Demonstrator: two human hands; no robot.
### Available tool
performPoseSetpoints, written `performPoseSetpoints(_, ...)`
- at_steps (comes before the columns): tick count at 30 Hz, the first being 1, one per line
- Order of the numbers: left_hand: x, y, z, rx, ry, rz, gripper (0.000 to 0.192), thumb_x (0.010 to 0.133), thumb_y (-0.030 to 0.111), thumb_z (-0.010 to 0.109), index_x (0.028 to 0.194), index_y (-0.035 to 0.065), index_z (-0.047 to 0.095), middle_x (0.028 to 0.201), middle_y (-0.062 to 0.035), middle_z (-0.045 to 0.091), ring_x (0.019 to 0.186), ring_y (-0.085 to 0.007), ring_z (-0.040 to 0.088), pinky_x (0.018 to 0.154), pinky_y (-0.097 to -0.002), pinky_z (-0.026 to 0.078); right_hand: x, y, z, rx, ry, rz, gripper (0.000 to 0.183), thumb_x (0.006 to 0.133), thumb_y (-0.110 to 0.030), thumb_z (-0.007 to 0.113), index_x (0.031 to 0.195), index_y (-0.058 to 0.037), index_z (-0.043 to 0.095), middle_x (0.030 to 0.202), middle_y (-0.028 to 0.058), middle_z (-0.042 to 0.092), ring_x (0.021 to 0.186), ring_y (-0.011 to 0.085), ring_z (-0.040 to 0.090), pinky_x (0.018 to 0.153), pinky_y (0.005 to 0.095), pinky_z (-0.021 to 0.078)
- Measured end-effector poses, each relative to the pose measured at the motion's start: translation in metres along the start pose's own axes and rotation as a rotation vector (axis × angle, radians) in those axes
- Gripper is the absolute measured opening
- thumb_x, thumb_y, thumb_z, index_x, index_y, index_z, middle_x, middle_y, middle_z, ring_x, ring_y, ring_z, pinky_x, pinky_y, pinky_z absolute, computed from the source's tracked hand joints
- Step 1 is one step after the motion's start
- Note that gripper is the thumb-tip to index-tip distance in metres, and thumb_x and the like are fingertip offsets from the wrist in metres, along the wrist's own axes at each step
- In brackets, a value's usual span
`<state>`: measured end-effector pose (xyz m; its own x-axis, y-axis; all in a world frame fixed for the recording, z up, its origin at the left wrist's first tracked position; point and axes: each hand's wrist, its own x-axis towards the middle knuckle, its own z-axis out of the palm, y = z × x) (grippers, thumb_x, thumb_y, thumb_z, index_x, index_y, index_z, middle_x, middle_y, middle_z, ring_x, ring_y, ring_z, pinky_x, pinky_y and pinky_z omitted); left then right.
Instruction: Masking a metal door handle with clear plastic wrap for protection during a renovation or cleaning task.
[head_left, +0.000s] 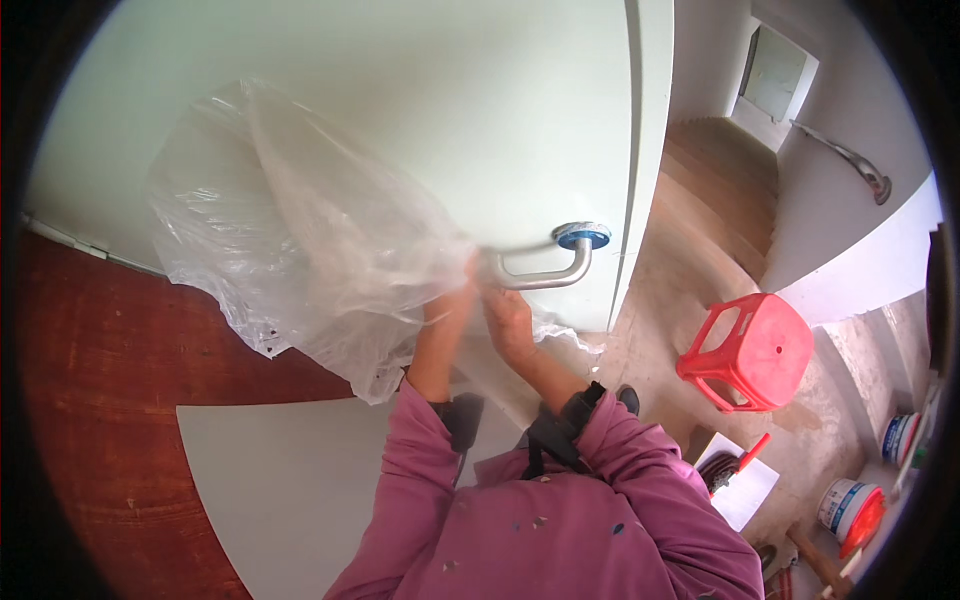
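Observation:
In front of me stands a pale door panel (450, 97) with a bent metal lever handle (551, 279) set on a round blue-rimmed base. A large sheet of clear plastic film (300, 217) spreads over the door to the left and narrows towards the handle's free end. My left hand (466, 279), blurred and partly behind the film, grips its gathered end there. Just under the handle, my right hand (510, 319) has its fingers curled close to the left one. What lies inside those fingers is hidden. More crumpled film (566, 334) shows to the right of that hand.
A red plastic stool (772, 349) is on the concrete floor at right. Beyond it are paint buckets (840, 510) and a white board (750, 495) with a red-handled tool (754, 454). Red-brown boarding (112, 390) and a grey panel (285, 465) lie at left.

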<state>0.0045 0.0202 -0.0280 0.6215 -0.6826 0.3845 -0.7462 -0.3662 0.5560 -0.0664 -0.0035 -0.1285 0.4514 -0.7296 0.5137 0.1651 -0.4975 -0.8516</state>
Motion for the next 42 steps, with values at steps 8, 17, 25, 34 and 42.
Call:
performPoseSetpoints(8,-0.006,-0.018,-0.005,0.026,-0.016,0.011,0.018,0.077,0.015,0.056,0.073,-0.0024,0.053,0.064,-0.0091,0.053,0.060,-0.0224,0.049,0.057,-0.0344,0.039,0.005,-0.012,-0.002,-0.082,-0.024,-0.042,0.023,0.076,-0.006,0.051,0.097,-0.0130,0.056,0.056,0.0109,0.044,0.054,0.0258,0.045,0.048,0.0351,0.0364)
performPoseSetpoints(17,-0.012,-0.042,-0.013,0.055,0.098,0.325,0.015,0.075,0.013,0.057,0.073,-0.0021,0.053,0.065,-0.0096,0.052,0.059,-0.0230,0.048,0.058,-0.0359,0.038,-0.001,-0.018,0.012,-0.020,0.052,-0.065,0.024,0.072,-0.003,0.051,0.095,-0.0082,0.056,0.070,0.0093,0.050,0.064,0.0256,0.050,0.057,0.0337,0.0418)
performPoseSetpoints(25,-0.017,-0.047,-0.015,-0.066,0.017,0.188,0.017,0.077,0.013,0.056,0.073,-0.0030,0.052,0.066,-0.0100,0.052,0.059,-0.0193,0.050,0.056,-0.0320,0.040,-0.024,-0.003,0.002,0.005,-0.022,-0.015,0.031,0.071,-0.004,0.053,0.102,-0.0060,0.051,0.087,0.0113,0.050,0.078,0.0250,0.051,0.066,0.0347,0.0423)
performPoseSetpoints(34,-0.015,-0.028,-0.017,0.049,-0.097,0.076,0.022,0.079,0.016,0.052,0.071,-0.0050,0.052,0.062,-0.0101,0.056,0.055,-0.0190,0.052,0.053,-0.0320,0.040,-0.054,0.014,-0.013,1.493,0.158,1.653,0.071,0.077,-0.052,0.043,0.121,0.0023,0.028,0.116,0.0180,0.038,0.104,0.0293,0.041,0.083,0.0448,0.0335)
performPoseSetpoints(42,-0.012,-0.037,-0.016,0.121,-0.141,0.094,0.021,0.078,0.016,0.052,0.071,-0.0046,0.053,0.061,-0.0084,0.056,0.054,-0.0174,0.050,0.053,-0.0313,0.039,-0.003,0.021,0.027,1.771,0.337,0.997,0.054,0.082,-0.035,0.046,0.120,0.0004,0.030,0.118,0.0160,0.039,0.105,0.0297,0.041,0.090,0.0432,0.0332)
